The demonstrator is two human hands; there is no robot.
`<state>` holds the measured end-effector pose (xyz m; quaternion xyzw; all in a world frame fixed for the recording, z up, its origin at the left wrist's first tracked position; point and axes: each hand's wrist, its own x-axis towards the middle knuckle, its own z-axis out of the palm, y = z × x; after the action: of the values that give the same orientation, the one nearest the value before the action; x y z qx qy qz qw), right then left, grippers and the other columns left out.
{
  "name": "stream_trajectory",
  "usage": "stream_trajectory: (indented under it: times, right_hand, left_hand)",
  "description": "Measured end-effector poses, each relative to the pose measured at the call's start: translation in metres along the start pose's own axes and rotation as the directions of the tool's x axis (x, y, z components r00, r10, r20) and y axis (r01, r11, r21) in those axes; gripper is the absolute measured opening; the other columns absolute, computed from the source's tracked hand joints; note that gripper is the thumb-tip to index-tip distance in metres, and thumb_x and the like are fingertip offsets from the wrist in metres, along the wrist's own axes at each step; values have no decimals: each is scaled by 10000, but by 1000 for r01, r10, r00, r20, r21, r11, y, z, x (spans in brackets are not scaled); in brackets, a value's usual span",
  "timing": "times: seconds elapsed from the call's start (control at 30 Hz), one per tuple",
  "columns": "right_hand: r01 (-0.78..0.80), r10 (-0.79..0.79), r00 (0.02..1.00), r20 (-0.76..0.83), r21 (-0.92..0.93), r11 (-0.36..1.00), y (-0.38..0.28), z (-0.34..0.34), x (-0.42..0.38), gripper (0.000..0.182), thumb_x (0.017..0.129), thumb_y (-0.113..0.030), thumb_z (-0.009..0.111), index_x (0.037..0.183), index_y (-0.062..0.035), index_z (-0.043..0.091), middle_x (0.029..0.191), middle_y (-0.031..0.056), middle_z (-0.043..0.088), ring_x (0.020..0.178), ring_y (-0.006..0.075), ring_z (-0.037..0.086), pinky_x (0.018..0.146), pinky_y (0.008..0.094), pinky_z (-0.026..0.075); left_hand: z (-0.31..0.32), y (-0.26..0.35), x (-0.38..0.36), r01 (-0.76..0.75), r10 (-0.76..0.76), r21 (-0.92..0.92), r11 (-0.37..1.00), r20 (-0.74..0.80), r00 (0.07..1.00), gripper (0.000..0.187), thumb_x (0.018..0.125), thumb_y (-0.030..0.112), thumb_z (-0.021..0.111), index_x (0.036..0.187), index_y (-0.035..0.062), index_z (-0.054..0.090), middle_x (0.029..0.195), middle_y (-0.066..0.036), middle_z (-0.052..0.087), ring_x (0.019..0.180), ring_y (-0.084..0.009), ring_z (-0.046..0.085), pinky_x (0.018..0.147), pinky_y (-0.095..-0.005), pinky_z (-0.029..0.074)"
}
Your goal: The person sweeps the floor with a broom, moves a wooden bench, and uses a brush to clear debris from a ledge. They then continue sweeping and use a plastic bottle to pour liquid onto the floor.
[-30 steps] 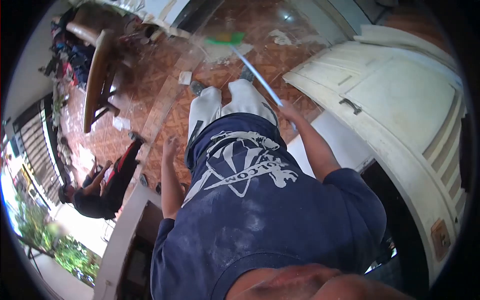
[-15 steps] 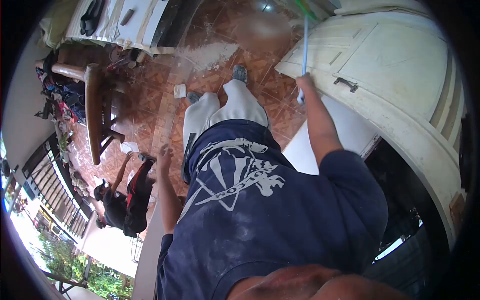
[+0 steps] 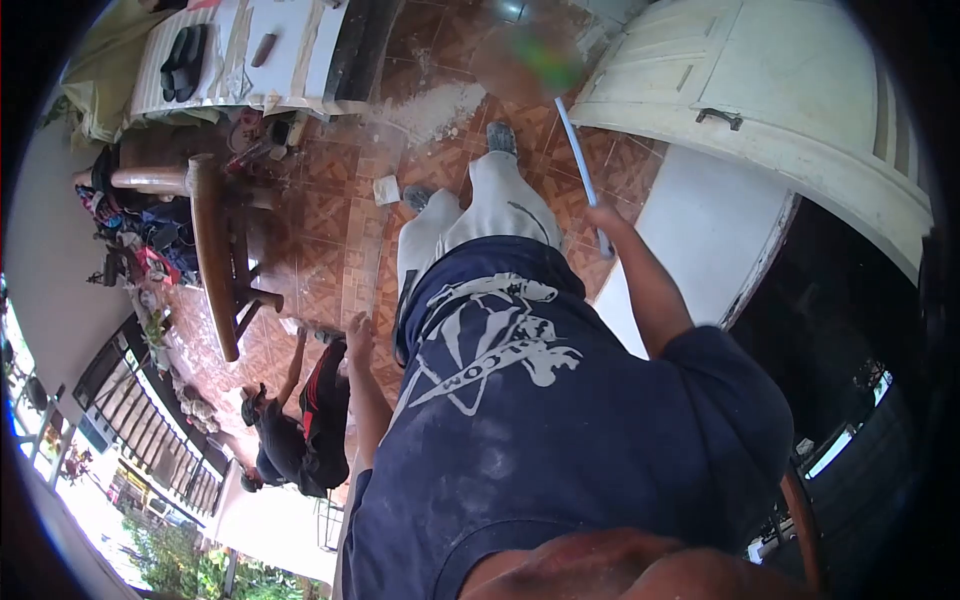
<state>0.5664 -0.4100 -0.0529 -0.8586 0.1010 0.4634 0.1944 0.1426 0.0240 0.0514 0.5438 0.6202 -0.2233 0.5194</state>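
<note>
My right hand (image 3: 605, 217) is closed round the pale blue handle (image 3: 575, 150) of a broom-like tool. Its green head (image 3: 548, 65) looks smeared behind a blurry spot, low over the tiled floor. White powder and debris (image 3: 435, 112) lie on the tiles left of that head, in front of my feet. My left hand (image 3: 358, 335) hangs beside my left hip, fingers loosely apart and holding nothing.
White cabinet doors (image 3: 780, 75) stand at the right. A wooden bench or table frame (image 3: 210, 250) is on the left, beside piled clothes and bags. A covered surface with dark slippers (image 3: 183, 62) is upper left. Another person (image 3: 300, 430) bends near the railing, lower left.
The tool's green head has swung down and left from the cabinet edge to over the floor, and its handle now slants. My right hand is lower in view. The view has shifted slightly.
</note>
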Motion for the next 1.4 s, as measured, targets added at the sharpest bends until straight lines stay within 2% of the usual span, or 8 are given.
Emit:
stream_trajectory:
  times: [0.13,0.47,0.67,0.87,0.93,1.1,1.33,1.4]
  right_hand:
    - [-65,82,996,-33,357,932,-6,-18,-62,340,761,-93,534,1094,-68,474,641,62,512,480,162,496,430,326,429]
    - [-150,104,979,-176,-275,950,-111,-100,137,206,755,-150,505,861,-7,608,683,149,626,596,275,629,522,374,494]
    - [362,-369,928,45,-343,867,27,-52,64,617,711,-112,506,1303,-52,345,724,165,591,650,259,597,543,393,482]
    - [-17,13,955,295,9,1000,-30,-128,-81,676,698,-57,501,1342,-96,304,688,151,571,524,218,561,468,345,466]
    - [308,-344,937,-68,-308,900,-21,-109,-19,630,705,-77,511,1304,-24,323,766,202,597,676,271,617,599,389,501]
    - [288,-298,951,81,-575,766,-85,-92,121,493,709,-147,534,1151,54,447,892,243,609,844,320,623,704,412,492]
    - [428,-383,904,192,-387,817,-63,-100,50,430,740,-136,511,1136,20,446,782,206,624,729,316,635,633,395,501]
    - [48,-37,914,404,-16,999,-58,-148,-22,470,741,-118,526,1176,-1,391,843,227,614,770,330,625,668,392,495]
  left_hand:
    - [-2,-11,6,124,-124,-24,992,4,992,361,865,253,451,1205,136,472,939,-28,595,709,-124,546,552,-277,393]
    - [-14,18,-6,-105,94,-136,985,-86,992,344,850,198,474,1181,102,484,942,-73,608,751,-137,570,530,-250,417]
    - [39,8,-8,-4,-39,-319,948,-126,991,302,851,198,481,1136,98,506,882,-80,608,652,-148,582,452,-227,417]
    - [120,10,-12,109,-102,-100,989,70,992,180,852,170,473,989,80,546,790,-60,587,584,-130,556,392,-227,355]
    - [129,10,-4,97,-84,-104,990,126,988,153,853,165,472,944,72,552,780,-59,588,584,-126,551,393,-234,345]
    - [108,52,3,-89,80,-164,982,-61,995,235,847,180,490,1023,39,553,838,-69,598,661,-131,563,461,-236,388]
    - [82,89,-30,-106,15,-363,926,-243,970,340,844,183,473,1152,41,494,909,-64,597,657,-118,554,496,-218,398]
    - [97,73,-38,-63,-11,-332,941,-216,976,345,836,190,476,1157,66,497,886,-52,591,647,-113,549,470,-222,393]
